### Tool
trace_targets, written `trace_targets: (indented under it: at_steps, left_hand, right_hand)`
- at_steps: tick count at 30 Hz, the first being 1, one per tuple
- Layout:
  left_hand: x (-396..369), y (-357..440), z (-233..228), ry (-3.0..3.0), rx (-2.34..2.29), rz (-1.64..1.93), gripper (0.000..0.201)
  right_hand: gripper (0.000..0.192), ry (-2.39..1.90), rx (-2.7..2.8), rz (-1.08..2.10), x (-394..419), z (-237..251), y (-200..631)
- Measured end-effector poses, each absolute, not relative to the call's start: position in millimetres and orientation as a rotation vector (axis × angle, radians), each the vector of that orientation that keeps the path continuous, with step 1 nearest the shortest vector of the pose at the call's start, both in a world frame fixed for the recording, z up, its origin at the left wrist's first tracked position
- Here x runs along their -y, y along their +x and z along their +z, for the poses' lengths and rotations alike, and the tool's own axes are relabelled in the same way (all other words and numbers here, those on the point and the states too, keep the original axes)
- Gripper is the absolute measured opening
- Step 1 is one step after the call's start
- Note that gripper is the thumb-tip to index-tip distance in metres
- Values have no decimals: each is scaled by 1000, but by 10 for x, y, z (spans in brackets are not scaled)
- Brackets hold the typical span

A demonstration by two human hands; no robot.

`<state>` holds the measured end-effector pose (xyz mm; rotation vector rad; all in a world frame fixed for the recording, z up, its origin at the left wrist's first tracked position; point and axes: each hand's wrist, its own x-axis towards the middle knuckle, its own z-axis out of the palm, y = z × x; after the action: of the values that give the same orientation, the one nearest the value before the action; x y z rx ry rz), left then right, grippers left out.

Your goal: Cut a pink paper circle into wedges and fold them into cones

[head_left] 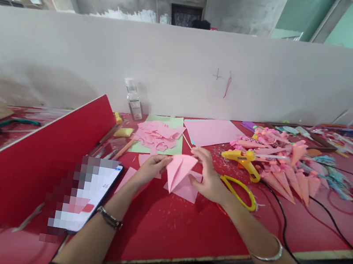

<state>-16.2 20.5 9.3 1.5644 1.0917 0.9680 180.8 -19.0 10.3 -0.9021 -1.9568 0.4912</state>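
Just above the red table, a folded pink paper cone (179,171) hangs point down between my hands. My left hand (154,165) pinches its upper left edge between thumb and fingertips. At the cone's right side, my right hand (207,177) is curled, with a thin pale stick (187,140) sticking out from its fingers toward the upper left. Whether the right fingers also grip the paper I cannot tell. Beneath the cone lies a flat pink paper piece (188,193). More cut pink pieces (157,135) are heaped on a light green sheet (174,150) beyond my hands.
A yellow glue gun (247,163) and yellow-handled tool (240,193) lie right, near a pile of finished pink cones (285,178). Black cables (279,211) cross the table. A phone (95,199) and raised red board (41,159) are left; a bottle (134,101) stands behind.
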Motion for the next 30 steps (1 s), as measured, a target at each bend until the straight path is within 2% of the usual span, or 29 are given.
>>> trace_targets:
  at_steps: [4,7,10,13,16,21,26,30]
  left_hand:
    - [-205,-156,40,1761,-992,749,29]
    - [-162,-132,46,2002,-1106,863,19]
    - [48,-97,143,2211,-1287,951,23]
    - [381,-80,223,2372,-1227,662,23]
    - [654,-113,179,2473,-1317,486,42]
    - [818,-199,6,2518,-1461,301,18]
    - [922,-175,-58,2589,-1614,308,21]
    - [969,-143,-108,2486,-1690,445,23]
  right_hand:
    - [30,-861,2282,314,181,141,1838]
    - [16,-792,2506,332,124,80,1837]
    - [17,-756,2692,440,101,4,1819]
    - [20,-810,2721,567,142,-1,1796]
    - [22,-709,2709,721,195,48,1775]
    - [21,-601,2661,848,196,51,1767]
    - [18,-594,2599,937,160,11,1766]
    - [21,-674,2553,906,156,-3,1743]
